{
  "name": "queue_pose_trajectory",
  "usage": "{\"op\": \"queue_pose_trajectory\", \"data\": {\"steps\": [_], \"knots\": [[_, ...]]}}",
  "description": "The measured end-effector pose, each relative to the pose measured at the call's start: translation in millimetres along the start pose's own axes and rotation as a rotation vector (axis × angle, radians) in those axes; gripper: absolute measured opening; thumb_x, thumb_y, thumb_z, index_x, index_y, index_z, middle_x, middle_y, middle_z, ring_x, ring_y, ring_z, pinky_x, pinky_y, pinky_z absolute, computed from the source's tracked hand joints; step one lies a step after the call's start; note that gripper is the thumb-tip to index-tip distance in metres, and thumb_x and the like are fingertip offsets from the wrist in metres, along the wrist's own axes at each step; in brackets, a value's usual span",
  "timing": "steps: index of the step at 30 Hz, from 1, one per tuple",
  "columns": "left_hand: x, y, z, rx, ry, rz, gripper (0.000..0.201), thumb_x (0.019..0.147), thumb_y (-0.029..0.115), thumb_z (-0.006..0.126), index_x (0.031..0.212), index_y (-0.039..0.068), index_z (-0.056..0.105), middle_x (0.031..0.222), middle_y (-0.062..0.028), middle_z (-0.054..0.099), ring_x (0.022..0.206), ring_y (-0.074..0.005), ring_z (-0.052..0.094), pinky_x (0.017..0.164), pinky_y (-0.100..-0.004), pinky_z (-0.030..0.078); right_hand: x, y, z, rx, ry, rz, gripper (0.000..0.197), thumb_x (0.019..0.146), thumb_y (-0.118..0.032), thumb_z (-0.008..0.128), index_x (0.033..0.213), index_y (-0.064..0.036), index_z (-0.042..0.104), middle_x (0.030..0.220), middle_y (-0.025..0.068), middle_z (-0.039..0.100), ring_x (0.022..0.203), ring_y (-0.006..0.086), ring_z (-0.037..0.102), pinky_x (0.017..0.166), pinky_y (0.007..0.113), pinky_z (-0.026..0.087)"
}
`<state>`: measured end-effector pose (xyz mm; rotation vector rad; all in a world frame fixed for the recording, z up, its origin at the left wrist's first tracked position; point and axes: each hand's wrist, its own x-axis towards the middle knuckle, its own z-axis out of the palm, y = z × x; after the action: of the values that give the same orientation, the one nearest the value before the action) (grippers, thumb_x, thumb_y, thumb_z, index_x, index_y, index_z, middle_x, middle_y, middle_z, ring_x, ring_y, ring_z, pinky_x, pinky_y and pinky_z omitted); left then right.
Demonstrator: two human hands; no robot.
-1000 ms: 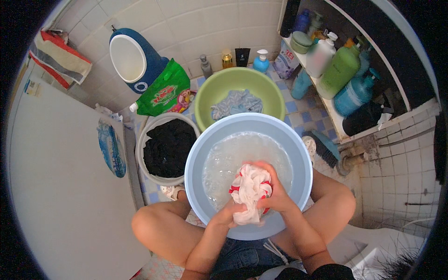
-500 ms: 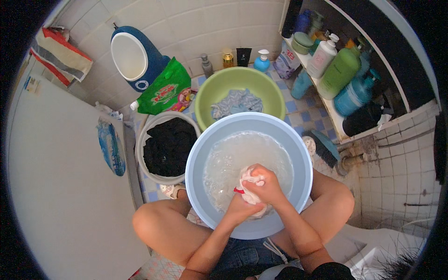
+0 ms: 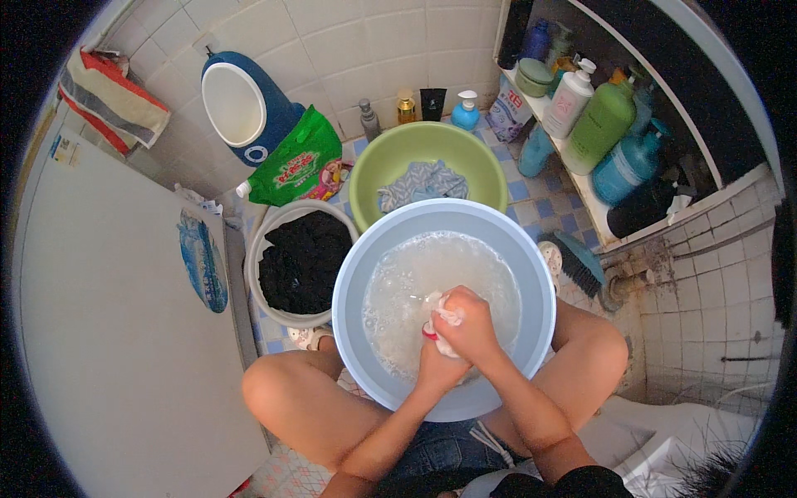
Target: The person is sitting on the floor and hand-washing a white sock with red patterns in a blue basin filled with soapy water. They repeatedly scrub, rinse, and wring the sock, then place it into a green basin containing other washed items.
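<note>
Between my knees stands a large light-blue basin (image 3: 350, 365) of cloudy, slightly foamy water (image 3: 398, 282). Over the water, both hands are closed on a small bunched white cloth (image 3: 448, 345) with a red patch. My left hand (image 3: 440, 367) grips its lower part, nearer to me. My right hand (image 3: 465, 324) wraps its upper part, pressed against the left. Most of the cloth is hidden inside the fingers, so its kind cannot be made out.
Behind the basin sits a green basin (image 3: 359, 178) with grey-white patterned cloth (image 3: 423, 184). At left are a pale bucket (image 3: 252, 270) of black cloth (image 3: 305, 261) and a green detergent pouch (image 3: 295, 166). A bottle shelf (image 3: 585, 195) and a brush (image 3: 577, 261) stand right.
My right hand has turned over and closed more tightly round the cloth. My left hand has shifted slightly right and up, and less of the cloth shows.
</note>
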<state>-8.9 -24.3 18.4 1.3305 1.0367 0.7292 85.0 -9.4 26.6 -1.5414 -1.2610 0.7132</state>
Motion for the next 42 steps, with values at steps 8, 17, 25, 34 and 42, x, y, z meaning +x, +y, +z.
{"op": "queue_pose_trajectory", "data": {"steps": [8,17,25,34,42], "knots": [[9.2,-28.0,12.5,-0.081,0.116,0.055,0.058,0.062,0.013,0.071,0.111,0.0,0.043,0.108,-0.0159,0.053,0.102,-0.0248,0.053,0.082,-0.0344,0.043,2.4,6.0,2.8,-0.1,0.043,0.024,0.014,0.06,-0.008,0.063,0.067,-0.0009,0.053,0.075,0.0171,0.053,0.07,0.0352,0.054,0.063,0.039,0.044],[7.9,-10.8,-16.1,-0.2,0.005,-0.028,0.079,0.063,0.014,0.073,0.125,0.001,0.026,0.122,-0.0124,0.041,0.109,-0.0236,0.045,0.092,-0.0355,0.038,9.1,13.4,-13.4,0.338,-0.035,0.257,0.039,0.074,-0.018,0.064,0.107,-0.0023,0.05,0.095,0.0087,0.055,0.089,0.0175,0.054,0.078,0.029,0.043],[47.6,15.6,-58.1,-0.475,0.09,-0.075,0.033,0.082,0.007,0.057,0.112,-0.002,0.048,0.105,-0.0069,0.055,0.094,-0.0127,0.052,0.083,-0.0247,0.041,30.7,11.4,-38.7,0.683,-0.113,0.523,0.056,0.081,-0.02,0.06,0.127,-0.0005,0.034,0.117,0.0111,0.048,0.106,0.0192,0.048,0.09,0.03,0.039],[69.8,32.1,-69.7,-0.353,0.238,-0.044,0.029,0.08,0.005,0.055,0.108,-0.004,0.051,0.099,-0.0093,0.058,0.087,-0.012,0.056,0.077,-0.0247,0.044,58.5,-6.3,-33.2,0.415,-0.116,0.352,0.06,0.078,-0.019,0.065,0.126,0.0,0.035,0.113,0.0135,0.05,0.101,0.0175,0.05,0.084,0.029,0.042],[111.5,55.3,-82.3,-0.483,0.294,0.029,0.02,0.086,0.01,0.052,0.1,-0.002,0.055,0.093,-0.006,0.06,0.082,-0.0096,0.055,0.074,-0.0228,0.044,97.6,9.7,-31.7,0.609,-0.057,0.471,0.036,0.083,-0.012,0.057,0.116,-0.0017,0.047,0.087,0.0081,0.06,0.075,0.013,0.058,0.064,0.025,0.048]]}}
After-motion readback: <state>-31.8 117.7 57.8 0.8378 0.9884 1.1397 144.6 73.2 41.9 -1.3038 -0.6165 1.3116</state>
